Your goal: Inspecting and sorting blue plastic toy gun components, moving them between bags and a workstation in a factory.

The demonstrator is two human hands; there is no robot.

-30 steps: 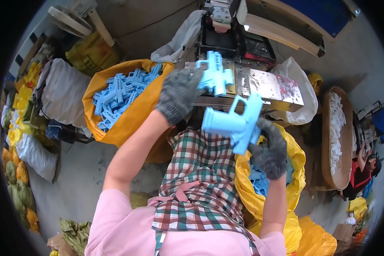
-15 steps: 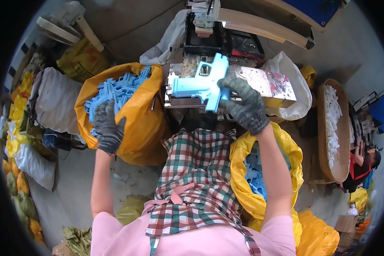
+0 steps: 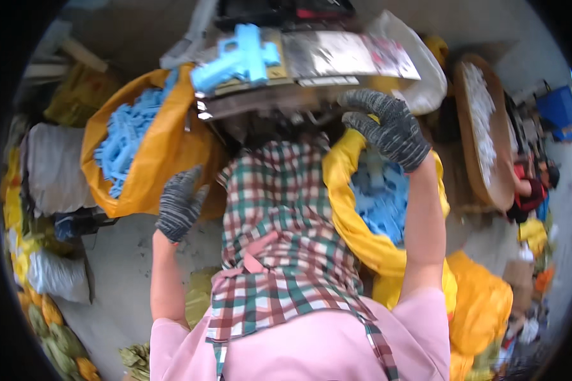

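A light-blue toy pistol (image 3: 253, 58) lies on the left part of the machine's flat work bed (image 3: 343, 52), with neither hand on it. In front of the orange sack at left hangs my left hand (image 3: 180, 204) in a grey knitted glove, empty, its thumb apart from its fingers. My right hand (image 3: 391, 130), gloved alike, is over the back rim of the yellow bag at right. Its fingers curve toward the bed's front edge with a gap between them and hold nothing. Motion blurs the picture somewhat.
Many blue toy pistols (image 3: 122, 136) fill the orange sack (image 3: 200, 136). The yellow bag (image 3: 343, 190) holds more blue plastic pieces (image 3: 384, 200). An oval basket (image 3: 503, 159) with white pieces stands at far right, near a person in red (image 3: 532, 184). A white sack (image 3: 419, 86) hangs behind the bed.
My right hand has let go of the toy pistol, now lying on the bed, and drawn back toward me. My left hand has moved from the orange sack's opening toward me. The view has shifted.
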